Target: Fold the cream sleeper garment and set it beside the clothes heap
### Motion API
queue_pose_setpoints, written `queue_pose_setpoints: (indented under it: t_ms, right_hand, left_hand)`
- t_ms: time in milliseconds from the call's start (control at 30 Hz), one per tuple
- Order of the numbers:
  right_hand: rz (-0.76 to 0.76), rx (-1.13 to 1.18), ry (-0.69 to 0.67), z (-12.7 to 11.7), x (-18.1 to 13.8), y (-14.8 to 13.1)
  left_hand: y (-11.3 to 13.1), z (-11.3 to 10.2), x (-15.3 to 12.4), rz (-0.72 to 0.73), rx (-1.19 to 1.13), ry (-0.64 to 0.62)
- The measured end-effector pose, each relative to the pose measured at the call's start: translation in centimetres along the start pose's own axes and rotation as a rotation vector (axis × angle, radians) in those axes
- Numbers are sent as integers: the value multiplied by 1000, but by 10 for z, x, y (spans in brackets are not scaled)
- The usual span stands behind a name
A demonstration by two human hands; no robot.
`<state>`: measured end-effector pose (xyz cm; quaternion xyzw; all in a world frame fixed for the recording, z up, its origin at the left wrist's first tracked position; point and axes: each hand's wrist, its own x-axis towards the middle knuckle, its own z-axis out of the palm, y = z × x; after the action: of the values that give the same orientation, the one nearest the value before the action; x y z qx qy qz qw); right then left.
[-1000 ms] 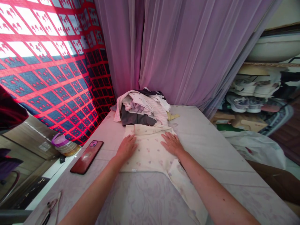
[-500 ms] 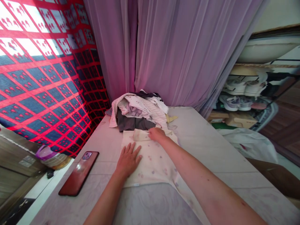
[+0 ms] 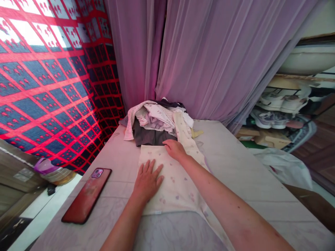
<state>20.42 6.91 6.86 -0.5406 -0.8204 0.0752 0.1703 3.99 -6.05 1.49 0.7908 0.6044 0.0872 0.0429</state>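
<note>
A cream printed garment point(image 3: 180, 183) lies spread in the middle of a cloth-covered surface point(image 3: 248, 174), its main panel nearly flat and its far edge just beside a heap of clothes point(image 3: 158, 116). The left hand point(image 3: 148, 179) rests palm down on the panel's left part, fingers extended and slightly spread, with nothing in its grasp; so placed, it probably serves as a weight that keeps the fabric from sliding. The right hand point(image 3: 176, 150) reaches across to the far edge, its fingers bent and drawn together; whether they pinch the fabric or merely rest upon it cannot be told, since the back of the hand conceals the contact. This division, one palm flat and one hand at the border, would allow the edge to be worked while the panel stays put. One sleeve point(image 3: 180, 125) extends away over the heap, perhaps because the heap occupies the room beyond; the other sleeve point(image 3: 212, 223) runs toward the viewer, partly beneath the right forearm. A small white label point(image 3: 158, 212) marks the near hem. The phone point(image 3: 87, 195) lies back up to the left, well apart from the cloth, where it seems unlikely to interfere. Purple curtains point(image 3: 222, 52) hang behind the heap.
</note>
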Motion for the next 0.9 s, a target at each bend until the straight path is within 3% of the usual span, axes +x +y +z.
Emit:
queue_pose_setpoints:
  t_ms: [167,467,700,900]
  right_hand:
    - [18,-178,-54,14,5,-23]
    - [66,-221,-21,27,29,-23]
    - [-74,-26,185,29,-13,-25]
    - [-54,-62,44,42,-46,-16]
  left_hand:
    - [0,0,0,-1,-17,5]
    - [-1,5,0,4,-36,6]
    - [-1,11,-1,-10,-20,55]
    - [1,9,1,-42,-2,30]
